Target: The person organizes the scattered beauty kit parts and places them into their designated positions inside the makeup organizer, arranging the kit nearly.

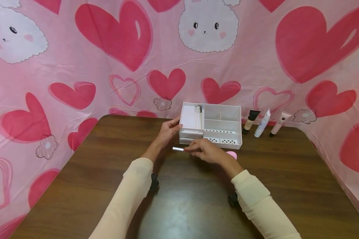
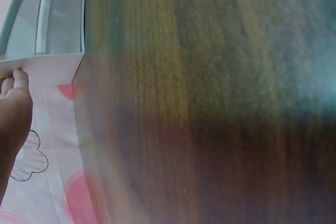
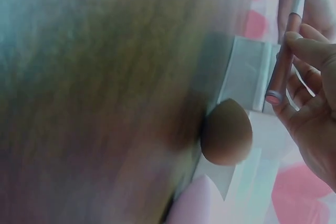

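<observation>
Speaker A: First entry, left hand?

Speaker B: Left hand [image 1: 167,131], fingers loosely extended, laid against the outer left wall of a white, rectangular, compartmented organizer [image 1: 227,125]. Touching, not wrapped round.

Speaker A: Second entry, right hand?

Speaker B: Right hand [image 1: 204,150], closed in a pinch, thumb set against bent fingers. Gripping one slim, cylindrical, reddish-pink tube with a silvery cap [image 3: 282,69].

Speaker A: Location and bearing of same?

Speaker B: Just in front of two stacked, pale drawers [image 1: 191,134], near the organizer's left front corner. In the head view, long axis roughly level, running left to right along the organizer's front; capped end to the left, clear of the fingers, opposite end back within the right hand. Contact with the dark brown wooden table [image 1: 167,215]: cannot tell.

Speaker A: Nearby stock?

Speaker B: One brown, egg-shaped sponge [image 3: 227,132], one pink, rounded item [image 1: 232,155] near the right wrist, and slim, pale-handled brushes [image 1: 201,118] in the organizer's left compartment.
</observation>
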The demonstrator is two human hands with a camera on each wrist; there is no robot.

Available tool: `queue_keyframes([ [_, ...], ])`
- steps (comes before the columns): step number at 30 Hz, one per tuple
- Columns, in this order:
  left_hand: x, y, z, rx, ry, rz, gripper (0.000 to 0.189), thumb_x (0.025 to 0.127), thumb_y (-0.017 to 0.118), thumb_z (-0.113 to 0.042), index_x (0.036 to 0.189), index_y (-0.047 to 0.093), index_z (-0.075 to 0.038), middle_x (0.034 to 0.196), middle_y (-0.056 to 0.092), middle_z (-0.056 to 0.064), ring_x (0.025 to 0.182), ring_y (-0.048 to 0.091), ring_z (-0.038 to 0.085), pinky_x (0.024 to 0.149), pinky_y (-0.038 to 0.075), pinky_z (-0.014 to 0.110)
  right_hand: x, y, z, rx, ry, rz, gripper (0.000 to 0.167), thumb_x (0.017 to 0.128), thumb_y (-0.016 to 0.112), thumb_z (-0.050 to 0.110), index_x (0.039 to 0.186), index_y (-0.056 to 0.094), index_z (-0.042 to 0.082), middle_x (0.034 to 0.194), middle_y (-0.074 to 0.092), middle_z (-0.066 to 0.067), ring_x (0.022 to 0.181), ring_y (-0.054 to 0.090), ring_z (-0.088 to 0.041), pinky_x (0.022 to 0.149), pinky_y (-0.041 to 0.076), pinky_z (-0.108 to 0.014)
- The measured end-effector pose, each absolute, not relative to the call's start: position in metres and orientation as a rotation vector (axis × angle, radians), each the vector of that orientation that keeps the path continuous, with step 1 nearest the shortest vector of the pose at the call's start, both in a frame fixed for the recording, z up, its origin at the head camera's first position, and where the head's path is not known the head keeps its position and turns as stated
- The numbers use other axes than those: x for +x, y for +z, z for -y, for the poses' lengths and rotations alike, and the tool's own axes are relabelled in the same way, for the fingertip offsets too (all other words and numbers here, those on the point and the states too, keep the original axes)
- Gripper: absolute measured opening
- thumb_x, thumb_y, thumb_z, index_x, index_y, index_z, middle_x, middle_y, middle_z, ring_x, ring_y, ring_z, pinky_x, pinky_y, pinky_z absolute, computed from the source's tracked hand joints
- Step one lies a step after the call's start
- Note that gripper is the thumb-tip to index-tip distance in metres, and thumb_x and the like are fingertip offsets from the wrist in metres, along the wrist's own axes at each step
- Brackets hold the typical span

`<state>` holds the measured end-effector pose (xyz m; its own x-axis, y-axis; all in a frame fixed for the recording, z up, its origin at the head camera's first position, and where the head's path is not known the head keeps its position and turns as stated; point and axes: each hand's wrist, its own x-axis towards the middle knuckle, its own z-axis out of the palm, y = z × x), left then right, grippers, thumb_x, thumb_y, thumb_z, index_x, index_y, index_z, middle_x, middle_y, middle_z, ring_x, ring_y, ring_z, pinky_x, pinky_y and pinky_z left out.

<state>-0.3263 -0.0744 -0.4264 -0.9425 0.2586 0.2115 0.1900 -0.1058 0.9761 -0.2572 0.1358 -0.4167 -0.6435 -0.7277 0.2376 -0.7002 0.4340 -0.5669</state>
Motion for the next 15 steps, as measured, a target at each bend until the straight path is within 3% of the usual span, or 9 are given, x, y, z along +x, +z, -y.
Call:
queue_keyframes([
  [7, -0.326, -0.426, 0.073, 0.528, 2.248, -2.087, 0.05, 0.098, 0.056, 0.005, 0.146, 0.044, 0.009, 0.155, 0.045, 0.023, 0.145, 0.042, 0.028, 0.123, 0.035, 0.042, -0.256, -0.405, -0.151, -1.29, -1.068, -2.711, 0.034, 0.087, 0.071, -0.007, 0.118, 0.076, 0.006, 0.106, 0.077, -0.009, 0.088, 0.064, -0.015, 0.073, 0.054, -0.024],
  [15, -0.327, -0.428, 0.074, 0.531, 2.255, -2.071, 0.051, 0.097, 0.056, 0.006, 0.147, 0.043, 0.01, 0.156, 0.042, 0.023, 0.147, 0.04, 0.03, 0.123, 0.035, 0.043, -0.26, -0.383, -0.171, -1.158, -1.179, -2.767, 0.036, 0.087, 0.071, -0.009, 0.119, 0.076, 0.007, 0.106, 0.075, -0.013, 0.082, 0.057, -0.017, 0.064, 0.051, -0.02],
])
